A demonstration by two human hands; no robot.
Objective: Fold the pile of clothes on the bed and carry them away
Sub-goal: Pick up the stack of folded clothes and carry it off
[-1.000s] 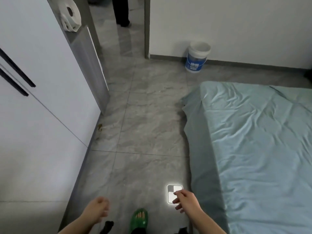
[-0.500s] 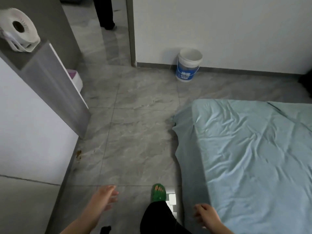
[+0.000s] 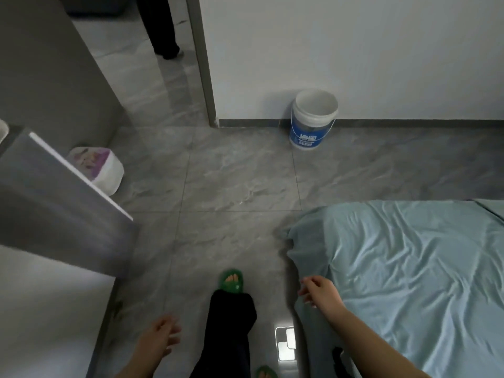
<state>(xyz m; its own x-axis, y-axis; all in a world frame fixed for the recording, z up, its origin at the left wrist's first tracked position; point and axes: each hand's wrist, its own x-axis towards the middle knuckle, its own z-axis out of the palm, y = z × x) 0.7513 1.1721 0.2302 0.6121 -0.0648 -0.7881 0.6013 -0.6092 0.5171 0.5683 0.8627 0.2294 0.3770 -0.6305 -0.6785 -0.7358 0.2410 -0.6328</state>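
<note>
Though the bed shows no clothes, left hand and right hand hang loose, empty; fabric would probably be soft, light.

Left hand and right hand hang loose (bed rumpled).

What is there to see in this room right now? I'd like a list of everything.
Bed: one, pale teal sheet, lower right.
Bucket: one, white with blue label, against the far wall.
Bin: one, white with purple print, left, behind the panel.
Panel: one, grey, left.
Floor: grey tiles, middle.
Bystander's legs: one pair, dark trousers, in the doorway at top.
Light patch: one, white, on the floor beside the bed.
Slippers: two, green, on the person's feet, bottom middle.
Left hand: one, empty, bottom.
Right hand: one, empty, by the bed's edge.
</note>
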